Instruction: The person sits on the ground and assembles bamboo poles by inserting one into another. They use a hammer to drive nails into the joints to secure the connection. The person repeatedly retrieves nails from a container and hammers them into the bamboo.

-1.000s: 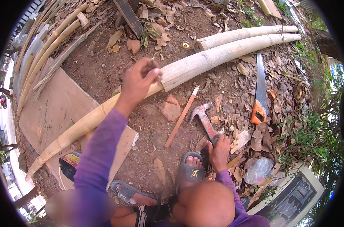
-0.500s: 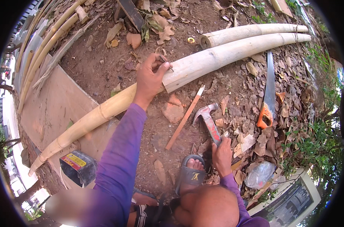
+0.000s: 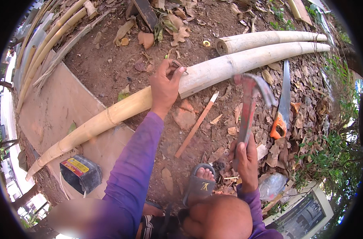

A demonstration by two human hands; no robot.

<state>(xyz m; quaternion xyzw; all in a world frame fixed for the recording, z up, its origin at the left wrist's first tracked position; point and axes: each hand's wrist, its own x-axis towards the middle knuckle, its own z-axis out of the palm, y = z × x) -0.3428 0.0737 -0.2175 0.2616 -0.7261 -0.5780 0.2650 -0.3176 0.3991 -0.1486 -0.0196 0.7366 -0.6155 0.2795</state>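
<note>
Bamboo (image 3: 217, 68): cut end beneath nail (image 3: 185, 72)
Left hand (image 3: 166, 84): pinching nail, likely for steadiness
Right hand (image 3: 246, 160): gripping hammer (image 3: 247, 113) by handle

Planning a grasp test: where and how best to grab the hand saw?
Take the hand saw by its orange handle, probably from the view's lower side: the handle lies at that end, its opening leaves room to close around it, and the blade points away.

Brown dirt (image 3: 109, 65) carries bamboo poles (image 3: 213, 71), a stick (image 3: 196, 125) — and dry leaves (image 3: 275, 153).
</note>
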